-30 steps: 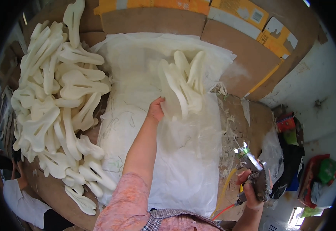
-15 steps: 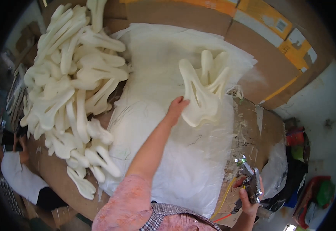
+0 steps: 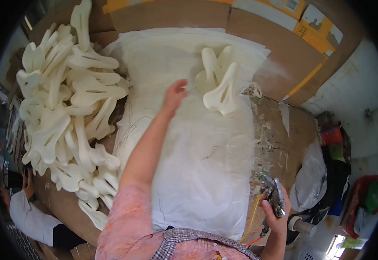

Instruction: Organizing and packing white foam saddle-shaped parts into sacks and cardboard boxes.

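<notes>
My left hand (image 3: 175, 96) is open over the white plastic sheet (image 3: 184, 173), its fingers slightly bent and nothing in them. To its right, apart from it, stand a few cream foam pads shaped like bicycle saddles, each with a slot. The nearest saddle pad (image 3: 222, 100) leans against the ones behind it. At the lower right my right hand (image 3: 277, 214) is wrapped round a metal spray gun (image 3: 274, 195), whose nozzle end points up and away from me. A yellow hose (image 3: 252, 216) and a red hose run down from the gun.
A large heap of the same foam pads (image 3: 85, 93) lies at the left. Cardboard walls (image 3: 267, 56) with orange printed parts rise at the back. Dried scraps cling to the cardboard right of the sheet. Beyond are a clear plastic bag (image 3: 311, 180) and another person (image 3: 32, 216) at lower left.
My left hand has let go of the foam pad and drawn away to the left. The pad now rests among the others near the sheet's far end. The spray gun stays in my right hand.
</notes>
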A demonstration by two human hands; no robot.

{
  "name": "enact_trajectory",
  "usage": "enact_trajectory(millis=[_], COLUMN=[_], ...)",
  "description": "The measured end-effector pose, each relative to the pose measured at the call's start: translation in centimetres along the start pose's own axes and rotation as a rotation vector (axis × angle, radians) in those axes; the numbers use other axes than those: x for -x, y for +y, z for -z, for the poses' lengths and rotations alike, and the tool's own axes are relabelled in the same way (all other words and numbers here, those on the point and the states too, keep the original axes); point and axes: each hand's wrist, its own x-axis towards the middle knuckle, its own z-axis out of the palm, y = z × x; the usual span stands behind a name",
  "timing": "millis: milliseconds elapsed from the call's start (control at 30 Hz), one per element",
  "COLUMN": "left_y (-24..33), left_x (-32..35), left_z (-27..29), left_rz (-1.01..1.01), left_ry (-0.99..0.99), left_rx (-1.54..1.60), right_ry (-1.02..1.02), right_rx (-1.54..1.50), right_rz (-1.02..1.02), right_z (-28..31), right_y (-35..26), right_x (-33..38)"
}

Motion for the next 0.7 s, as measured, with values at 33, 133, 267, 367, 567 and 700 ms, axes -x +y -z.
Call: enact_trajectory(millis=[33,133,267,367,567,700], left_y=[-2.1,-6.0,-6.5,-5.8,-5.7,-6.0], left_x=[-1.1,-2.9,-2.9,-2.8,-0.7,2.8], left_z=[-2.4,-6.3,-10.2,-11.0,-8.9,-3.8], left_rz=[-0.033,-0.174,-0.229,0.006,-0.088,-0.178], left_ry=[-0.061,-0.069,-0.015,-0.178,0.014,0.279], left_rx=[-0.129,-0.482,-0.892,-0.9,-0.576,-0.399], right_ry=[0.005,0.025,0.231,0.175,0.019,-0.037], right_rx=[-0.015,-0.018,-0.251,-0.163,-0.109,0.102], right_rz=[-0.003,0.025,0.207,0.122,0.099,0.057], right_z=[-0.1,0.6,1.5,1.6,0.8,1.0], right_y=[-0.6,-2.4,-2.7,-1.5,-0.7,-0.4], right_x=[-0.3,-0.7,-0.2,-0.4,-0.9,-1.7])
